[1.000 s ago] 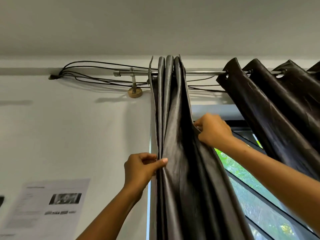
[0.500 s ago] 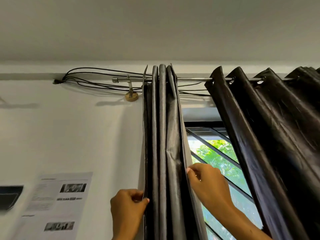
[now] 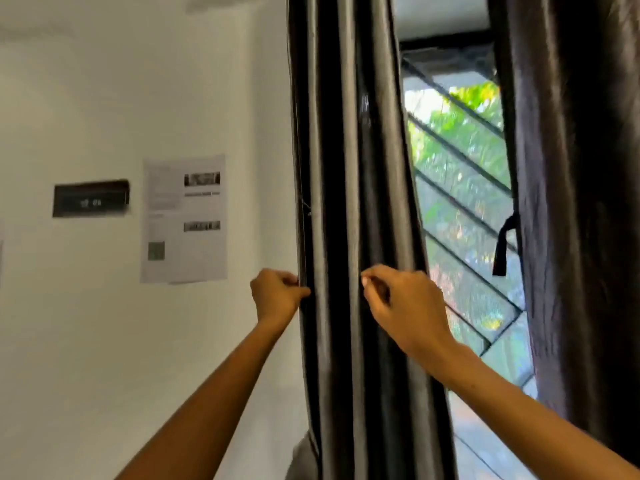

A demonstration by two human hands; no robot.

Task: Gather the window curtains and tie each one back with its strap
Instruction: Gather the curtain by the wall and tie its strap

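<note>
Both bare forearms are reaching up and forward, side by side. The left hand (image 3: 277, 295) is curling its fingers and pinching with the thumb. The right hand (image 3: 398, 299) is pinching too, knuckles facing the camera.

No wording can be read. Up and to the left of the left hand (image 3: 277, 295), which pinches the curtain (image 3: 349, 202) edge, a printed sheet (image 3: 184, 219) on the wall carries blurred text blocks, small photos and a square code. Farther left, a dark plaque (image 3: 90, 198) bears pale characters too smeared to make out.
</note>
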